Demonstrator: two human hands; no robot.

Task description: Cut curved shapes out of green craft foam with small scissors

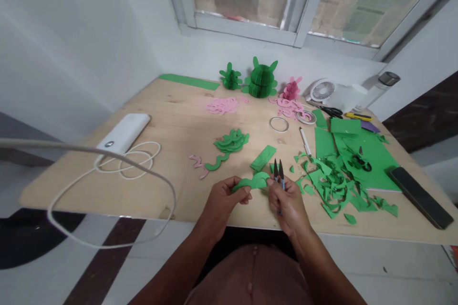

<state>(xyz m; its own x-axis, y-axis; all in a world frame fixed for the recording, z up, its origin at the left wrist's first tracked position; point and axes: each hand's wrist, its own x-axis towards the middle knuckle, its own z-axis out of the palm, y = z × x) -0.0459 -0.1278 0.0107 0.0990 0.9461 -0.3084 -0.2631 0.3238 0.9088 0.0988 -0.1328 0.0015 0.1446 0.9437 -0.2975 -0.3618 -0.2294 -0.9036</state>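
Observation:
Between my two hands, over the table's front edge, is a wavy green paper cutout. My left hand pinches its left end between thumb and fingers. My right hand holds small snips with the blades pointing away from me and slightly apart; its fingertips also touch the cutout's right end. Just beyond lies a folded green paper strip. A pile of wavy green cutouts rests further back, with one curved green piece beside a pink scrap.
Green scraps and green sheets cover the right side, near a dark case. Paper figures, a small fan and black scissors stand or lie at the back. A power bank with a white cable lies left.

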